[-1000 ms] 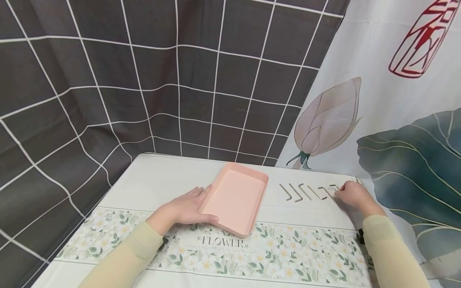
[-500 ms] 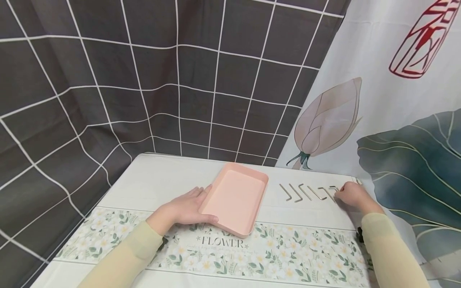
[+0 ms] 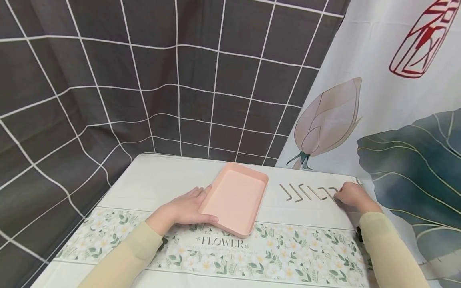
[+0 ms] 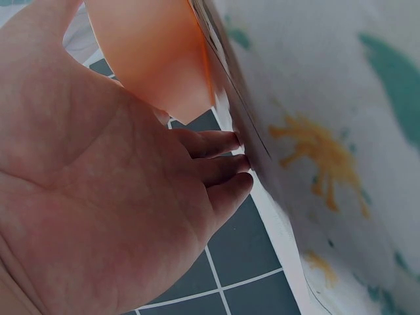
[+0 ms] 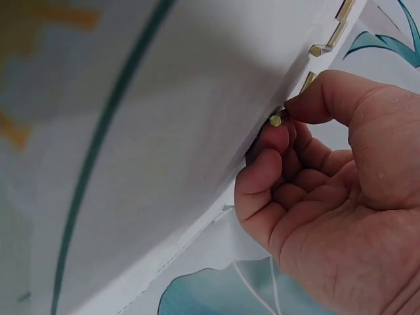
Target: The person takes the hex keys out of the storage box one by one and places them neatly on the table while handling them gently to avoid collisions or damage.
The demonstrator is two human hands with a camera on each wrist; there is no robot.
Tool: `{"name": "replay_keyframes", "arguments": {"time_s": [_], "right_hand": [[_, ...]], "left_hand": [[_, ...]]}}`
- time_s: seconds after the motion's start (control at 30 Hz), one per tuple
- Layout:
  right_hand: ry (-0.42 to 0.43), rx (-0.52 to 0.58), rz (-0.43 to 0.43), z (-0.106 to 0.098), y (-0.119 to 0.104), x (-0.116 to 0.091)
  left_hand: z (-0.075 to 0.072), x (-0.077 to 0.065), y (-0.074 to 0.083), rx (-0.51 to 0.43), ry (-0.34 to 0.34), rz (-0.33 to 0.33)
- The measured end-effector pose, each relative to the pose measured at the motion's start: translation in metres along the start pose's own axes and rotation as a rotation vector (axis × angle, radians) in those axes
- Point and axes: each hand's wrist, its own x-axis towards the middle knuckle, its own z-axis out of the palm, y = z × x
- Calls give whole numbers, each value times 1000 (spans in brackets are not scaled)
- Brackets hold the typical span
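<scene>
My left hand (image 3: 187, 207) lies at the left side of a shallow pink tray (image 3: 237, 196), its thumb along the tray's near rim. In the left wrist view the palm faces the camera and the fingers (image 4: 220, 170) reach out fairly straight beside the tray wall. At the right end of a row of L-shaped hex keys (image 3: 285, 191), my right hand (image 3: 354, 197) is down at the tabletop. Its thumb and forefinger pinch a brass-coloured hex key (image 5: 275, 121), whose six-sided end shows in the right wrist view. The other fingers are curled in.
A white cloth with a flowered band (image 3: 281, 256) covers the table (image 3: 169, 172). Behind hangs a dark curtain with a white grid (image 3: 194, 100). A white curtain with a flower print (image 3: 327, 120) hangs at the right, close past the right hand.
My right hand and the pinched hex key have shifted slightly left, toward the neighbouring key. My left hand and the tray stay where they were.
</scene>
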Motion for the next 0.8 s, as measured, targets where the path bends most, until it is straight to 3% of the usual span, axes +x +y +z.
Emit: {"name": "replay_keyframes", "arguments": {"time_s": [0.47,0.7,0.8], "right_hand": [[-41,-7,45,-4,-4,1],[-30,20,44,-6,-6,0],[24,28,32,-7,-13,-4]], "left_hand": [[-2,0,3,6,0,9],[-1,2,0,1,-6,10],[-1,2,-3,-4,-1,-3]]}}
